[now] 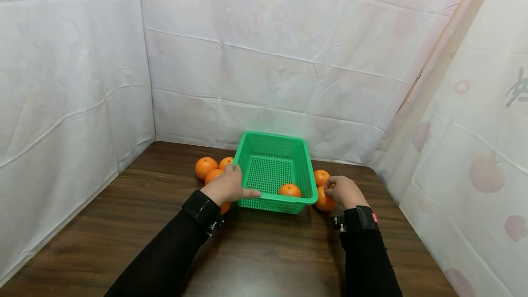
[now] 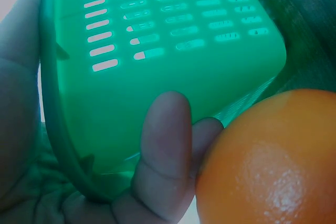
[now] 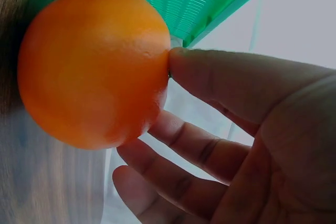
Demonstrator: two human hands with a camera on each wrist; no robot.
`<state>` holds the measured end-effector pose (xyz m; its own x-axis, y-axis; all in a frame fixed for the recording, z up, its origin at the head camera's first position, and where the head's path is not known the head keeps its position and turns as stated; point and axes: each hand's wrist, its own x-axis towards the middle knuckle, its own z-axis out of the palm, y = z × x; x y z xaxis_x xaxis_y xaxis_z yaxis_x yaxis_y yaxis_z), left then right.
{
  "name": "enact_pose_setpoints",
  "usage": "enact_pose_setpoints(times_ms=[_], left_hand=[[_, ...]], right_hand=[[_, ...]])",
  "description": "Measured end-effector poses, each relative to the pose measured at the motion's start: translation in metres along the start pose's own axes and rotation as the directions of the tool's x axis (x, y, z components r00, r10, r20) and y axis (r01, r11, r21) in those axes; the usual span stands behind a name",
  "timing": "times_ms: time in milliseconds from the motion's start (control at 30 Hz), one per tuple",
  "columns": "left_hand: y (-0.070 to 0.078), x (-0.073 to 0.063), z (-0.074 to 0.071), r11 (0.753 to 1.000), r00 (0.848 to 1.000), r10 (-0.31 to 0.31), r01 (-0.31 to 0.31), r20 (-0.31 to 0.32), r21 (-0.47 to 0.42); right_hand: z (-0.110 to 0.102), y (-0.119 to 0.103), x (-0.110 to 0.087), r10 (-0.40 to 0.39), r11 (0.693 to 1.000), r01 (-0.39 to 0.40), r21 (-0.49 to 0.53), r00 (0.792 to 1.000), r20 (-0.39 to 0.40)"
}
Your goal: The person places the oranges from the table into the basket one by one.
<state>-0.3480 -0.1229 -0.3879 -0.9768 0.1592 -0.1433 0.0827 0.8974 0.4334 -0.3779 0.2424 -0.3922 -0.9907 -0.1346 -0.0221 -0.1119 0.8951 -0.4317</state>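
A green plastic basket [image 1: 306, 159] with slotted walls stands on the table, with one orange [image 1: 290, 190] inside near its front wall. My left hand [image 1: 228, 187] grips the basket's left rim, thumb along the front and fingers bent against the outer wall. Beside those fingers sits a large orange [image 2: 278, 161] in the left wrist view. Right of the basket, my right hand [image 1: 345, 191] has thumb and fingertips on an orange [image 3: 94, 72], pinching its upper part. This orange rests close to the tabletop. Another orange [image 1: 321, 177] lies just behind it.
Several oranges are grouped left of the basket, among them one at the far left [image 1: 206, 167] and one by the basket's back corner [image 1: 225, 163]. The dark wooden table [image 1: 280, 251] is bordered by white cloth curtains [image 1: 264, 58] at the back and sides.
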Motion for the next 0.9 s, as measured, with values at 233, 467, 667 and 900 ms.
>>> enact_pose_setpoints(times_ms=[233,467,667,900], left_hand=[[0.0011,-0.0014,-0.0014,1.0,1.0,0.003,-0.003,-0.005,0.002],[0.001,-0.0017,-0.0016,1.0,1.0,0.003,-0.003,0.001,-0.012],[0.0009,-0.0021,-0.0016,1.0,1.0,0.003,-0.002,0.009,-0.011],[-0.0006,0.0005,-0.0011,1.0,1.0,0.006,-0.006,0.007,0.003]], right_hand=[[0.003,-0.0005,-0.0003,0.005,1.0,-0.005,0.006,1.0,-0.022],[0.0067,-0.0019,0.0018,0.009,1.0,-0.008,0.029,1.0,-0.03],[0.0063,-0.0043,0.0016,0.036,0.999,-0.036,0.012,0.999,-0.002],[0.0055,-0.0089,0.0018,0.007,1.0,-0.009,0.02,0.994,0.109]])
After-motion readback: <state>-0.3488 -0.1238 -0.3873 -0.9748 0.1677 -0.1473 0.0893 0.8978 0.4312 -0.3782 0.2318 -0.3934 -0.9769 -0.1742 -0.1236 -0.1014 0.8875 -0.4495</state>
